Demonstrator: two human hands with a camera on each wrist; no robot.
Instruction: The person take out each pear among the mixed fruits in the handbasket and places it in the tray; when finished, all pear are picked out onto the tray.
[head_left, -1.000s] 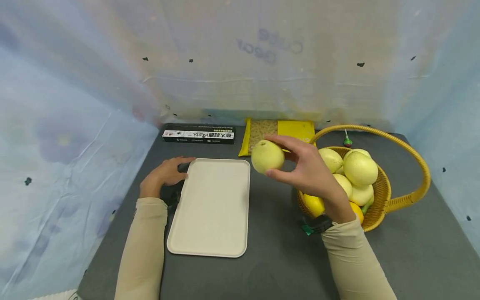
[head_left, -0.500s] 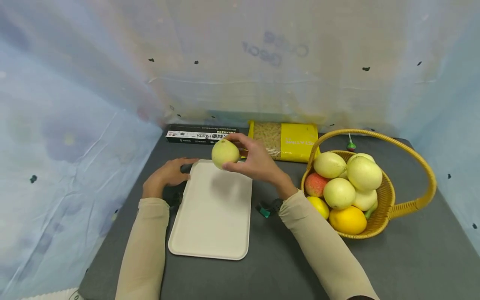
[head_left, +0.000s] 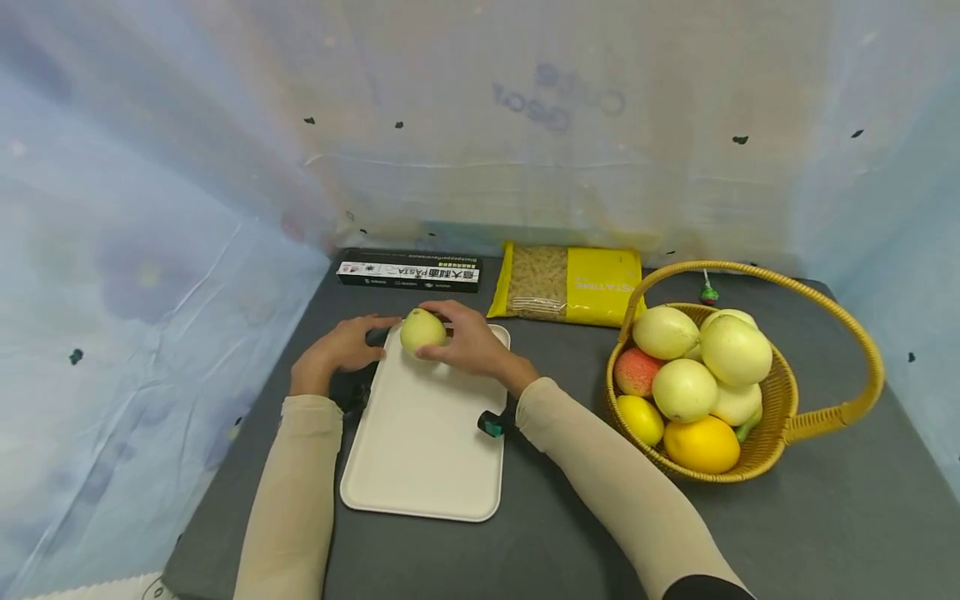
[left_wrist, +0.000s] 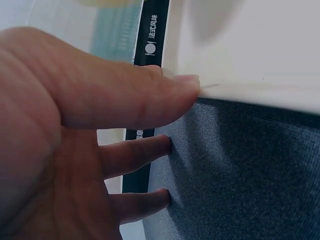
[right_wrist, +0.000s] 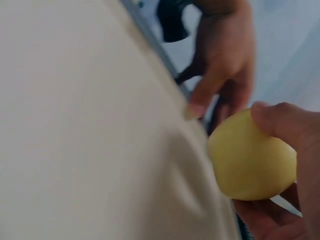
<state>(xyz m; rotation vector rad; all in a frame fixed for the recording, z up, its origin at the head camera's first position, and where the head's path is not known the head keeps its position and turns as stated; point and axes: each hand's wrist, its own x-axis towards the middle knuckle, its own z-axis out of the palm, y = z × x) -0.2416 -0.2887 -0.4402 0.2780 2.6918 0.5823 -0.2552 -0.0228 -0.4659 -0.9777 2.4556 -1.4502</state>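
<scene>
Right hand [head_left: 472,337] is partly turned away in the head view; one pale fruit [head_left: 420,332] is gripped between its thumb and fingers, at the upper left of the tray [head_left: 420,450]. The fruit's right side is covered by that hand; whether the tray is touched by the fruit can't be told. Left hand [head_left: 341,347], left of center: fingers spread loosely, nothing grasped, tray's left edge touched by the thumb. Its index finger is mostly hidden behind the thumb in the left wrist view, where the tray is cut off at the frame's right. Both sleeves are cropped at the bottom of the head view. Left hand is blurred at the top of the right wrist view.

Counts: one tray, one box [head_left: 408,271] upper left, one yellow pasta bag [head_left: 566,283] upper center, one lollipop [head_left: 708,293] upper right, small, type unclear. One basket [head_left: 780,417] at right: at least five pale fruits are stacked, overlapping, plus one red fruit [head_left: 637,372], one lemon [head_left: 640,420], one orange fruit [head_left: 702,444]. A green item [head_left: 748,423] is mostly buried.
</scene>
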